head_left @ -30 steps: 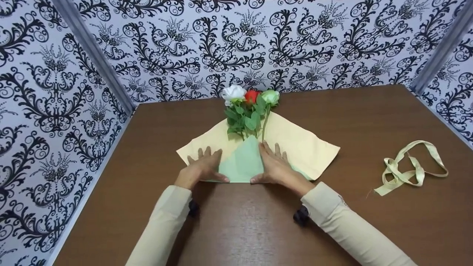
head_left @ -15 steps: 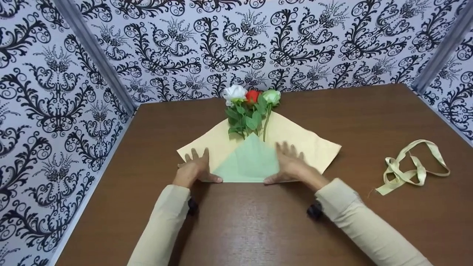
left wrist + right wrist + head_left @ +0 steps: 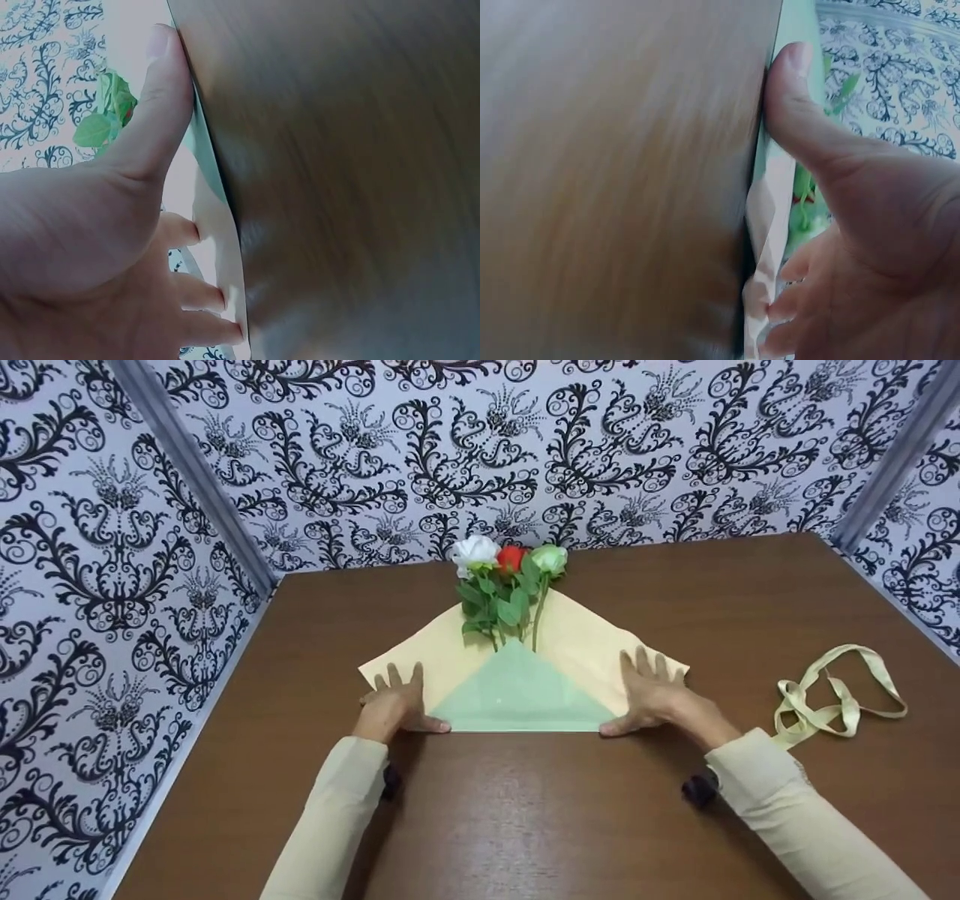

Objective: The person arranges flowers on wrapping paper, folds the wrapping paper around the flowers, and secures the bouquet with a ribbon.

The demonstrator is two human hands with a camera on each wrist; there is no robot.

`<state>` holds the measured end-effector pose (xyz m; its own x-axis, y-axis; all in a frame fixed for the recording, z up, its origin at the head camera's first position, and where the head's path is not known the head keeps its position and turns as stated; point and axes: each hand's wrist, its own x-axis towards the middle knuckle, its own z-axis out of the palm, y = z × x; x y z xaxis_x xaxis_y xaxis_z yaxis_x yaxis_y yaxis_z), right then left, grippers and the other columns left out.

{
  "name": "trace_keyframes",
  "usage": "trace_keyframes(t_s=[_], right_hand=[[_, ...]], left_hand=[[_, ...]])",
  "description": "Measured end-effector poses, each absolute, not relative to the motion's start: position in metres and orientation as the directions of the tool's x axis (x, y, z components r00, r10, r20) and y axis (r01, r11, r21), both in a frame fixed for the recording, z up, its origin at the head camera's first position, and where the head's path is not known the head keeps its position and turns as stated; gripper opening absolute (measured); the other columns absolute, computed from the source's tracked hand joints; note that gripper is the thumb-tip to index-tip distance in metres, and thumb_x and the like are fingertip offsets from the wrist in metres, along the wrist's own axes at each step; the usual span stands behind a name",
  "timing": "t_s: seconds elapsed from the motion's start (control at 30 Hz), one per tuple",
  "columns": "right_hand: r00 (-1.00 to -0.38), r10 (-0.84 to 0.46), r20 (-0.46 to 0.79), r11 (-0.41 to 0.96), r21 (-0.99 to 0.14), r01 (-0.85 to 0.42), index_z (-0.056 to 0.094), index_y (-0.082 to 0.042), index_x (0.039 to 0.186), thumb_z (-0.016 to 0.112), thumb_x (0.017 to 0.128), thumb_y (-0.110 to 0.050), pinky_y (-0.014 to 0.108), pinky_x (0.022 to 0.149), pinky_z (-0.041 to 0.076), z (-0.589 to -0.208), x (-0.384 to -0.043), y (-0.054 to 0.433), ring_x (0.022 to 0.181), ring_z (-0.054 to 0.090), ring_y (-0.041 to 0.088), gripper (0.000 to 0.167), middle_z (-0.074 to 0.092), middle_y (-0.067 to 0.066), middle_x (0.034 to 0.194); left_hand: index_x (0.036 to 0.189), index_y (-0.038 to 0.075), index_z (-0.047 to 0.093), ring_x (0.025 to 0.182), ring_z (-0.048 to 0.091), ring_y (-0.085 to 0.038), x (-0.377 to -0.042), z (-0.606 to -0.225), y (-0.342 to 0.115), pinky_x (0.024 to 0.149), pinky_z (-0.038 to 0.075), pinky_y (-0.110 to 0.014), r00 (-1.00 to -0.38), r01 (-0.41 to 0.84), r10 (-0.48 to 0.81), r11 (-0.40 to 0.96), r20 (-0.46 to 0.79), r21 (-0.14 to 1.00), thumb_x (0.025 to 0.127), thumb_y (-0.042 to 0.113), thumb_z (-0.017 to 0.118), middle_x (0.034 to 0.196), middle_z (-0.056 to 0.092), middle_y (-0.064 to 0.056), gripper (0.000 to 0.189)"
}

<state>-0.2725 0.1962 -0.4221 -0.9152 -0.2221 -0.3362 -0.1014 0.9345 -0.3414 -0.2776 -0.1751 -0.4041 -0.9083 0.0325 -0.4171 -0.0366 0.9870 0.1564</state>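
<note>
A sheet of wrapping paper, cream on one face (image 3: 577, 645) and mint green on its folded-up flap (image 3: 517, 690), lies on the table. Three artificial roses rest on it with their heads toward the wall: a white rose (image 3: 475, 555), a red rose (image 3: 511, 559) and a pale green rose (image 3: 550, 559). The flap's tip covers their lower stems. My left hand (image 3: 396, 703) presses the fold's left end, fingers spread and thumb along the crease. At the right end my right hand (image 3: 660, 697) presses likewise, its thumb (image 3: 791, 82) on the folded edge. Neither hand grips anything.
A loose cream ribbon (image 3: 840, 712) lies in loops on the table's right side. Patterned wall panels (image 3: 480, 450) stand behind and to the left of the brown table (image 3: 480, 817).
My right hand has slid rightward along the fold from near its middle to the right end, uncovering more green flap. My left hand has shifted slightly left. The roses stay in place.
</note>
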Motion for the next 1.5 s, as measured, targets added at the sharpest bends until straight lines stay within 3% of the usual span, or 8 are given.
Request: trace_keyframes(t_s=[0.17,0.27,0.5,0.73,0.87,1.17,1.33,1.5], right_hand=[[-0.920,-0.205,-0.333,0.929,-0.361,-0.077,-0.002,0.005,0.158,0.082,0.058,-0.075,0.079,0.111,-0.005,-0.423,-0.272,0.213,0.145,-0.012,0.063,0.153,-0.013,0.040,0.159],[-0.920,-0.201,-0.336,0.942,-0.323,-0.088,0.001,0.008,0.156,0.086,0.061,-0.067,0.081,0.109,-0.002,-0.414,-0.269,0.216,0.143,-0.008,0.067,0.147,-0.009,0.044,0.157],[-0.914,-0.242,-0.326,0.954,-0.254,-0.162,0.000,0.004,0.158,0.091,0.064,-0.050,0.076,0.113,-0.010,-0.387,-0.257,0.194,0.147,-0.012,0.060,0.141,-0.008,0.038,0.161],[-0.926,-0.273,-0.261,0.949,-0.229,-0.215,0.014,-0.005,0.161,0.075,0.084,-0.053,0.078,0.113,-0.002,-0.376,-0.251,0.144,0.150,0.001,0.056,0.109,0.000,0.030,0.165],[-0.923,-0.278,-0.266,0.938,-0.281,-0.201,0.019,-0.008,0.161,0.071,0.090,-0.047,0.080,0.111,0.006,-0.380,-0.256,0.124,0.150,0.007,0.056,0.096,0.002,0.030,0.165],[-0.889,-0.271,-0.370,0.917,-0.380,-0.121,0.013,-0.013,0.162,0.073,0.091,-0.040,0.080,0.109,0.016,-0.397,-0.265,0.114,0.152,0.003,0.051,0.097,-0.001,0.024,0.167],[-0.874,-0.317,-0.368,0.904,-0.395,-0.161,0.014,-0.006,0.161,0.073,0.092,-0.035,0.071,0.117,0.017,-0.399,-0.271,0.122,0.152,0.005,0.052,0.095,0.004,0.028,0.166],[-0.862,-0.350,-0.366,0.900,-0.386,-0.201,0.015,-0.002,0.160,0.073,0.092,-0.033,0.066,0.120,0.018,-0.400,-0.276,0.127,0.150,0.007,0.054,0.095,0.006,0.031,0.165]], left_hand=[[0.162,0.012,0.003,0.152,0.004,-0.054,-0.276,-0.404,-0.174,0.107,0.029,-0.077,-0.904,-0.049,0.007,0.991,-0.427,0.121,0.080,0.058,0.077,0.164,-0.003,-0.034,0.120],[0.162,0.010,0.004,0.151,0.007,-0.055,-0.277,-0.402,-0.168,0.106,0.032,-0.076,-0.907,-0.046,0.001,0.994,-0.421,0.100,0.078,0.059,0.078,0.164,-0.001,-0.035,0.122],[0.162,0.007,0.008,0.149,0.014,-0.057,-0.282,-0.403,-0.157,0.105,0.038,-0.071,-0.914,-0.042,-0.010,0.997,-0.406,0.069,0.074,0.059,0.081,0.162,0.006,-0.038,0.126],[0.162,0.010,0.007,0.151,0.009,-0.055,-0.283,-0.400,-0.158,0.111,0.032,-0.071,-0.909,-0.084,-0.025,0.989,-0.416,0.124,0.071,0.057,0.085,0.164,0.001,-0.034,0.129],[0.162,0.011,0.005,0.151,0.007,-0.054,-0.286,-0.399,-0.162,0.113,0.031,-0.069,-0.898,-0.090,-0.014,0.984,-0.439,0.152,0.070,0.058,0.086,0.164,-0.002,-0.034,0.131],[0.163,0.015,0.002,0.152,0.009,-0.053,-0.286,-0.394,-0.180,0.113,0.035,-0.064,-0.866,-0.037,0.035,0.990,-0.499,0.133,0.073,0.061,0.082,0.163,-0.005,-0.034,0.128],[0.163,0.016,0.001,0.153,-0.001,-0.051,-0.279,-0.397,-0.181,0.116,0.029,-0.065,-0.869,-0.083,0.020,0.979,-0.494,0.187,0.074,0.058,0.082,0.164,-0.010,-0.031,0.128],[0.163,0.017,0.005,0.151,0.006,-0.056,-0.277,-0.396,-0.180,0.115,0.027,-0.068,-0.886,-0.106,0.005,0.972,-0.464,0.212,0.073,0.054,0.085,0.165,-0.008,-0.030,0.126]])
